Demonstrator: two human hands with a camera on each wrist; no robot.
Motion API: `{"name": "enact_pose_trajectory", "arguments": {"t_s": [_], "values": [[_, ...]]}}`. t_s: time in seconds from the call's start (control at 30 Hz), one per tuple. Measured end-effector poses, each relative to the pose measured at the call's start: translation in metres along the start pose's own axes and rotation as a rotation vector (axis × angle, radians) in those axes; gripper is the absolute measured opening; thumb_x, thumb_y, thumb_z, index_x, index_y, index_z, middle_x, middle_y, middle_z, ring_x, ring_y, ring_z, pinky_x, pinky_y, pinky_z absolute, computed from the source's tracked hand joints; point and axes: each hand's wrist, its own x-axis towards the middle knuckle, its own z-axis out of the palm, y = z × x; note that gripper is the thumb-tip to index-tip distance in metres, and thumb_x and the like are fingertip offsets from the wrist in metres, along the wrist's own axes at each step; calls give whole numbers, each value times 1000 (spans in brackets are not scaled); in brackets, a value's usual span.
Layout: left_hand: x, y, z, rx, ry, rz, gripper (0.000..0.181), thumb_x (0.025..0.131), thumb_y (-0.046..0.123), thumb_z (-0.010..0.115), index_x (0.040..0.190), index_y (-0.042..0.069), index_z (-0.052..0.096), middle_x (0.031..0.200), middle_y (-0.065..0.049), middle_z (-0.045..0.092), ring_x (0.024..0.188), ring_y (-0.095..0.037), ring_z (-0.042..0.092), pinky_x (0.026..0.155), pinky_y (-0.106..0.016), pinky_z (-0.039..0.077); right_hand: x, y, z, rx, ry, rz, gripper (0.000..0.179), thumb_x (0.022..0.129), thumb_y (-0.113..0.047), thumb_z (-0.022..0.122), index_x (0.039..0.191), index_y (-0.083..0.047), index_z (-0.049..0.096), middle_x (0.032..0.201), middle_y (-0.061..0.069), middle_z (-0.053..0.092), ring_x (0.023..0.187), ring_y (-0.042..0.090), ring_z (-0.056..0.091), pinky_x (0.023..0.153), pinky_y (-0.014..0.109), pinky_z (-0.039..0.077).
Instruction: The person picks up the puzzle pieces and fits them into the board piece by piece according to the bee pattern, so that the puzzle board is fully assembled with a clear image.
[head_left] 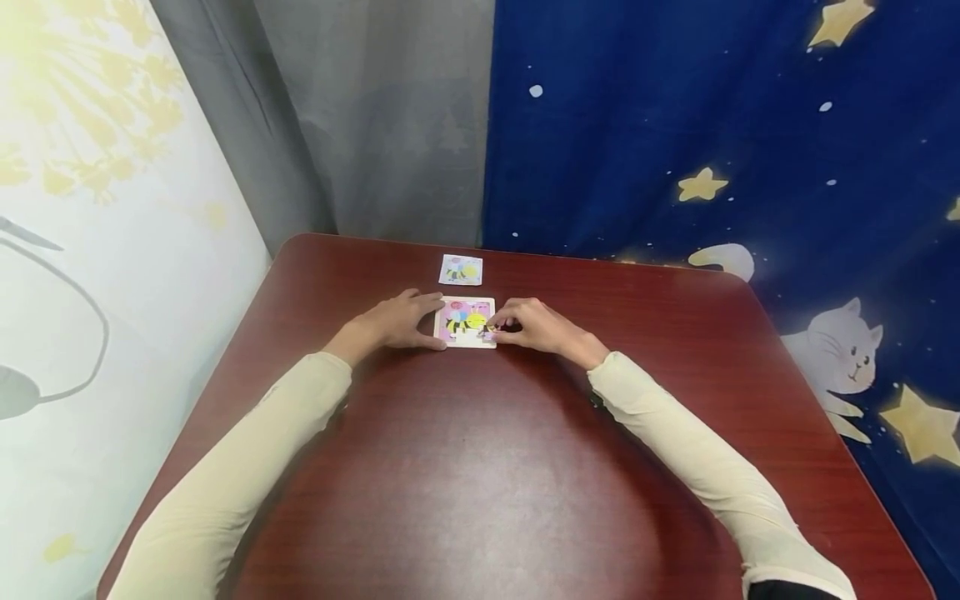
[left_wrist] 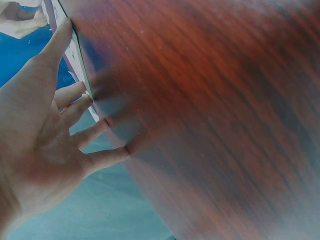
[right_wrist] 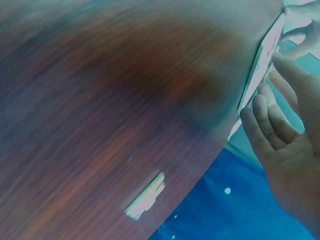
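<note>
A small square puzzle board (head_left: 467,344) with a pale frame and a bee picture lies on the table. Its lower part shows bare white. My right hand (head_left: 536,325) is at the board's right side, thumb and forefinger pinching a small puzzle piece (head_left: 487,330) over the lower right corner. The piece is mostly hidden by the fingers. My left hand (head_left: 399,321) has its fingers spread, thumb and fingertips touching the board's left edge. In the left wrist view the left fingers (left_wrist: 107,158) look fairly straight, their tips at the table and board.
Behind the board lies a card (head_left: 461,270) with a similar bee picture. The right wrist view has a small flat pale piece (right_wrist: 146,197) on the dark red table (head_left: 465,467); I cannot find it in the head view. Curtains (head_left: 600,125) hang behind the table.
</note>
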Motion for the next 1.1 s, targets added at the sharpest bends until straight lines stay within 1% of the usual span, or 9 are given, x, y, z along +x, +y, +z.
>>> {"name": "enact_pose_trajectory", "arguments": {"t_s": [0.13, 0.37, 0.57, 0.87, 1.1], "values": [[0, 1, -1, 5, -5, 0, 97, 86, 69, 72, 163, 21, 37, 170, -2, 29, 155, -36, 25, 115, -62, 36, 9, -5, 3, -4, -7, -8, 23, 96, -22, 78, 115, -10, 80, 100, 4, 71, 89, 18, 64, 80, 32, 55], [1, 2, -2, 5, -4, 3, 96, 87, 69, 72, 162, 20, 39, 170, -2, 29, 154, -37, 25, 115, -62, 36, 22, -10, 10, -5, -9, -27, 22, 96, -21, 77, 115, -10, 80, 106, 4, 73, 91, 15, 66, 83, 32, 56], [1, 1, -2, 13, -10, 7, 97, 87, 70, 71, 162, 19, 38, 170, -2, 29, 154, -38, 24, 115, -63, 36, 31, -15, 16, 22, -16, -48, 20, 97, -19, 76, 113, -9, 80, 106, 6, 74, 92, 17, 69, 84, 35, 58], [2, 2, -1, 11, -13, 6, 96, 86, 69, 72, 162, 20, 39, 170, -2, 29, 155, -37, 24, 115, -63, 36, 36, -19, 19, -27, -39, -74, 20, 97, -19, 76, 114, -10, 81, 105, 3, 76, 94, 13, 66, 84, 29, 55], [1, 2, -1, 18, -7, 9, 96, 87, 68, 73, 162, 19, 39, 170, -3, 29, 154, -38, 25, 114, -63, 36, 39, -21, 20, -54, -55, -69, 20, 98, -19, 76, 114, -10, 81, 106, 2, 76, 96, 14, 66, 86, 30, 55]]}}
